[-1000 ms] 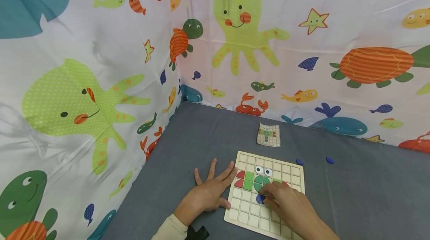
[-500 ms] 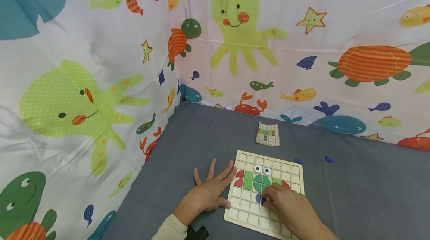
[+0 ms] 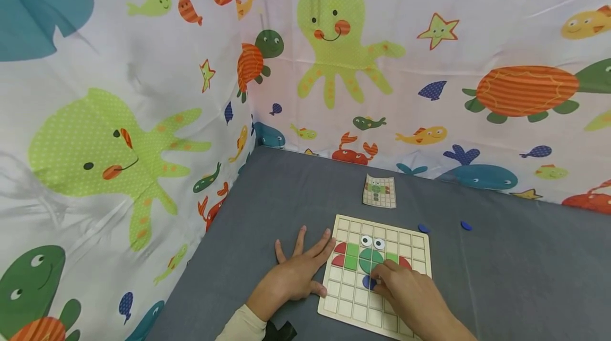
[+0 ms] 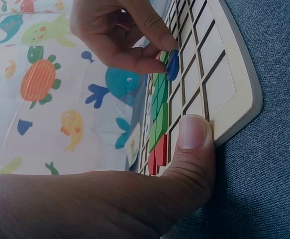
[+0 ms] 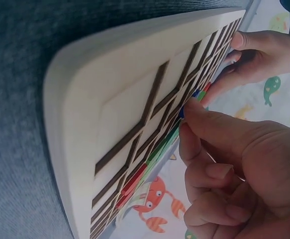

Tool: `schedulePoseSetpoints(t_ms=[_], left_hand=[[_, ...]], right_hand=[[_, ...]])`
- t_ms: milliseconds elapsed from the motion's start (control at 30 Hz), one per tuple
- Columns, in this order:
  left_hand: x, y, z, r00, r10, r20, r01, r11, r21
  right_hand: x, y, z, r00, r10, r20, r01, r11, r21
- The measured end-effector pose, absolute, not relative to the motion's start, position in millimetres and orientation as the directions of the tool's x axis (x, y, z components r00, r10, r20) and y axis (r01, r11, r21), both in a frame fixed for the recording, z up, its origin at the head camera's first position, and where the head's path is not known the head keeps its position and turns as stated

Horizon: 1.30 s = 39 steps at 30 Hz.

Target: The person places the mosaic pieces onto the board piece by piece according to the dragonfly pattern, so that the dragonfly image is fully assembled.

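A square wooden grid board (image 3: 346, 309) lies on the grey cloth. My left hand (image 3: 298, 277) rests beside its left edge with fingers spread; in the left wrist view its thumb (image 4: 192, 134) presses on the board's rim. Over the middle of the board, my right hand (image 3: 412, 293) pinches a small blue quarter-round piece (image 5: 182, 112) between thumb and forefinger, right at the grid. Another blue piece (image 3: 366, 282) sits in a square just left of those fingertips. Above are a green circle (image 3: 367, 260) of quarter pieces, bright green squares (image 3: 351, 256), red pieces (image 3: 338, 260) and two eye discs (image 3: 372, 242).
Behind the board lies a small pattern card (image 3: 379, 191) printed with a similar figure. Two loose blue pieces, one near the board's back right corner (image 3: 423, 228) and one farther right (image 3: 466, 225), lie on the cloth. Sea-animal curtains (image 3: 267, 118) stand behind and left.
The right fingers have shifted the blue piece slightly up and left against the blue piece beside it. My left hand has stayed in place; the head view has drifted a little.
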<state>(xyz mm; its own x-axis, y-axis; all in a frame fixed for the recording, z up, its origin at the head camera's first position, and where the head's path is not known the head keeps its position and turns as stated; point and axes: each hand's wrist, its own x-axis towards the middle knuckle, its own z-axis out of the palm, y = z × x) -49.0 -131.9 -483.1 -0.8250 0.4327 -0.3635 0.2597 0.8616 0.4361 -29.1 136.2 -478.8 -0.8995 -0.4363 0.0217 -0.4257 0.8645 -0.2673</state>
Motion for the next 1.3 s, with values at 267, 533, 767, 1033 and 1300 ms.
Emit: schedulePoseSetpoints(t_ms=[267, 533, 767, 1033, 1300], left_hand=[[-49.1, -132.8, -487.0, -0.825, 0.431, -0.365, 0.260, 0.863, 0.433], [-50.2, -132.8, -487.2, -0.829, 0.426, -0.364, 0.262, 0.869, 0.421], [-49.4, -132.2, -485.0, -0.827, 0.429, -0.363, 0.263, 0.866, 0.426], [-49.5, -132.1, -486.2, -0.826, 0.429, -0.366, 0.257, 0.865, 0.432], [-50.7, -132.8, -485.5, -0.823, 0.429, -0.372, 0.254, 0.864, 0.436]], right_hand=[[-32.6, 134.0, -477.0, -0.875, -0.482, -0.044, -0.453, 0.848, -0.274], [-36.2, 136.6, -477.1, -0.822, -0.569, -0.024, -0.545, 0.798, -0.257], [-38.7, 138.6, -476.1, -0.817, -0.575, -0.042, -0.538, 0.786, -0.304], [-42.6, 152.1, -473.3, -0.806, -0.591, 0.012, -0.558, 0.754, -0.347], [-55.0, 182.5, -463.8, -0.862, -0.498, 0.090, -0.494, 0.789, -0.365]])
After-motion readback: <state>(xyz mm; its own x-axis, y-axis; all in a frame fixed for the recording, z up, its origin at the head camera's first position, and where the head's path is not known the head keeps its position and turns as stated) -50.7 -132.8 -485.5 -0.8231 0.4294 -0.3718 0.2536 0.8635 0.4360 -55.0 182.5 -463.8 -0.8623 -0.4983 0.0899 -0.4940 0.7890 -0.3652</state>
